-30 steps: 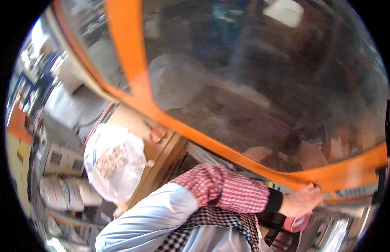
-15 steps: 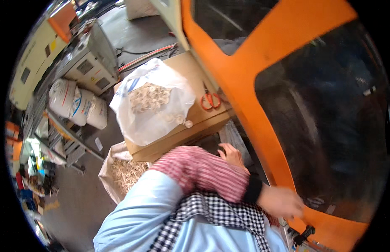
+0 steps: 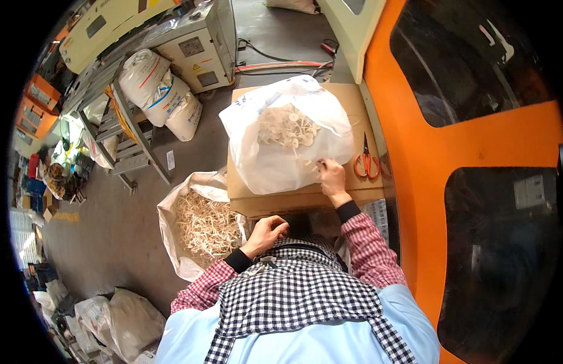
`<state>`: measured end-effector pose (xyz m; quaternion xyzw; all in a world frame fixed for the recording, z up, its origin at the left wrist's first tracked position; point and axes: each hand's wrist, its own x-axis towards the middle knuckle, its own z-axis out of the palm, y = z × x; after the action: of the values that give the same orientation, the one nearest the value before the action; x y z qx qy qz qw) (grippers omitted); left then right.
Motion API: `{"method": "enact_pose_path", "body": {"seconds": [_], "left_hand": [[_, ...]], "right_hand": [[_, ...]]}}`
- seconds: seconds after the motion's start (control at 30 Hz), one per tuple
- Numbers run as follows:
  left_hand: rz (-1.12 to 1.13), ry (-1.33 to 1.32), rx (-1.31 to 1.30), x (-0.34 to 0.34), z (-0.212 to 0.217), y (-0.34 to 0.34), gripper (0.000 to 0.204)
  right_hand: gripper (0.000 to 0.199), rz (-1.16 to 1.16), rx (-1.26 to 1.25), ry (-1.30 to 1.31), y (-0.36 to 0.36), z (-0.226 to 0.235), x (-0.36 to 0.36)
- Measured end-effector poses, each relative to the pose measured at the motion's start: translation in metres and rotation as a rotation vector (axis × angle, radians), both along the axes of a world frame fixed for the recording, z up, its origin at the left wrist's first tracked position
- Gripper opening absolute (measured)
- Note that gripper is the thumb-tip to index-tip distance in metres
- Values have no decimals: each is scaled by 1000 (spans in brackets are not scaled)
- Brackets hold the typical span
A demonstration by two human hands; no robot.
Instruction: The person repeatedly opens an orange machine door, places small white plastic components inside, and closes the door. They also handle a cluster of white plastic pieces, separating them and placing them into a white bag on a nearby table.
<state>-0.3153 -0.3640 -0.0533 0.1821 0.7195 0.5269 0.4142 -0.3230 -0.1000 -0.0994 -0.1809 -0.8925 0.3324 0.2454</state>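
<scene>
My right hand (image 3: pixel 332 179) reaches over the front right part of a white plastic bag (image 3: pixel 263 170). Its thumb and fingertips pinch at a small pale plastic piece (image 3: pixel 308 164) on the film. Inside the bag lies a heap of pale round plastic parts (image 3: pixel 293 127), some with thin stems. The bag rests on a brown cardboard box (image 3: pixel 245 205). Close to my body, my left hand (image 3: pixel 266 235) is closed with fingers curled; what they hold, if anything, is hidden. Orange-handled scissors (image 3: pixel 367 165) lie on the box, right of my right hand.
An open sack (image 3: pixel 172 242) of pale thin plastic scraps (image 3: pixel 208 227) stands left of the box. An orange machine door (image 3: pixel 418 200) rises close on the right. Farther left are a metal rack (image 3: pixel 133 158), full white sacks (image 3: pixel 166 88) and a grey cabinet (image 3: pixel 202 48).
My view has turned back from the orange door toward the box. One arm no longer reaches across toward the door. My right hand is now at the bag, my left near my body.
</scene>
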Motion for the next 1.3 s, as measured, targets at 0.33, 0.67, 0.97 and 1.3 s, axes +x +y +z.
{"method": "enact_pose_path", "body": {"seconds": [0.33,0.67,0.97,1.3], "left_hand": [[-10,-428,420,-49,62,21,28],[246,-448,519,-47,63,28,25],[386,-348,481,-41,55,36,24],[299,468,345,-38,56,27,15]], "right_hand": [[26,290,-1539,92,-53,56,28],[31,555,-649,-119,-76,99,77],[30,380,-941,48,-87,92,69],[27,326,-858,-112,-75,102,47]]}}
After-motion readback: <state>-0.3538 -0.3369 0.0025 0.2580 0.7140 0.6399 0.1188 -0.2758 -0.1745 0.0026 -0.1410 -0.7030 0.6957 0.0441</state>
